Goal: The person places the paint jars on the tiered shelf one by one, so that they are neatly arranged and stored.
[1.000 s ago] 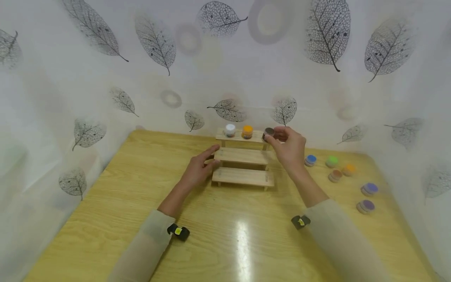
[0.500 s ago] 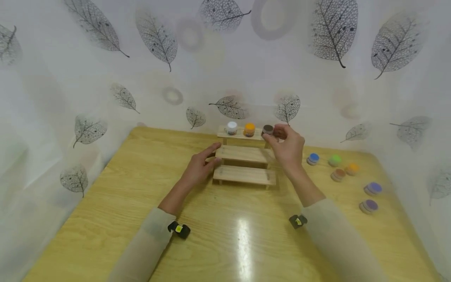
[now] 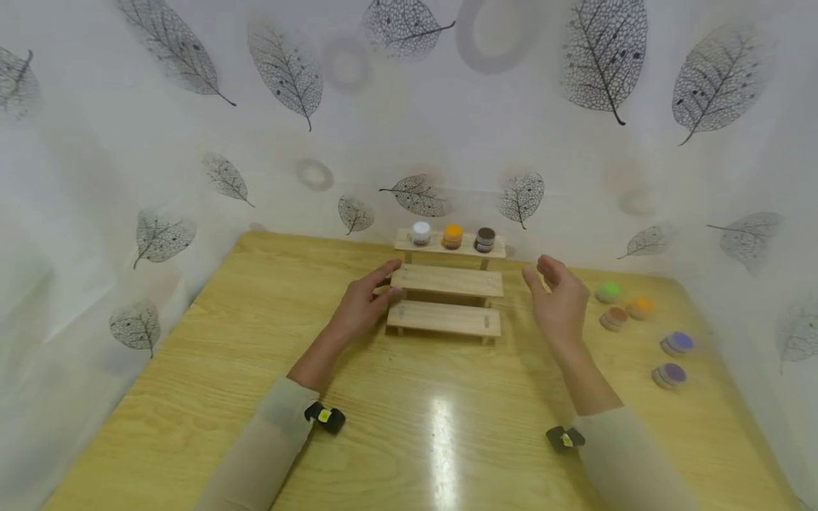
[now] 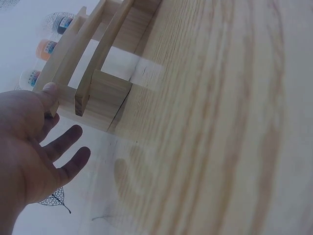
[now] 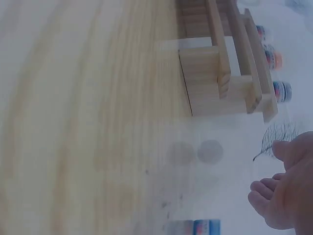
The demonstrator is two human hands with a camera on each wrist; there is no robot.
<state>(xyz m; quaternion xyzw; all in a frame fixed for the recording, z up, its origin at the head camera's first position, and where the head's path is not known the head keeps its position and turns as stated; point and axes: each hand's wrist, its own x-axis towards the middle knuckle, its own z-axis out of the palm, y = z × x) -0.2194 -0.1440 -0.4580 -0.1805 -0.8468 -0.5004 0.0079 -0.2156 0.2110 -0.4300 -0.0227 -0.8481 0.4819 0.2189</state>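
Note:
A three-step wooden display stand (image 3: 447, 279) stands toward the back of the table. My left hand (image 3: 358, 306) pinches the left end of its middle step between thumb and index finger; the other fingers (image 4: 73, 165) are spread apart. Along the top step sit three small paint jars: a white-lidded jar (image 3: 420, 233), an orange jar (image 3: 452, 236) and a dark brown jar (image 3: 485, 240) at the right end. My right hand (image 3: 561, 305) is in the air right of the stand, fingers loosely bent, holding nothing. The blue jar (image 5: 207, 227) shows below it in the right wrist view.
More jars are on the table at the right: a green-lidded jar (image 3: 607, 291), an orange-lidded jar (image 3: 640, 306), a brown jar (image 3: 613, 318) and two purple-lidded jars, one (image 3: 669, 375) nearer the front. A leaf-patterned curtain (image 3: 409, 113) hangs behind the table.
My right hand has let go of the dark brown jar on the top step and moved right, now covering the blue jar in the head view. My left hand stays at the stand.

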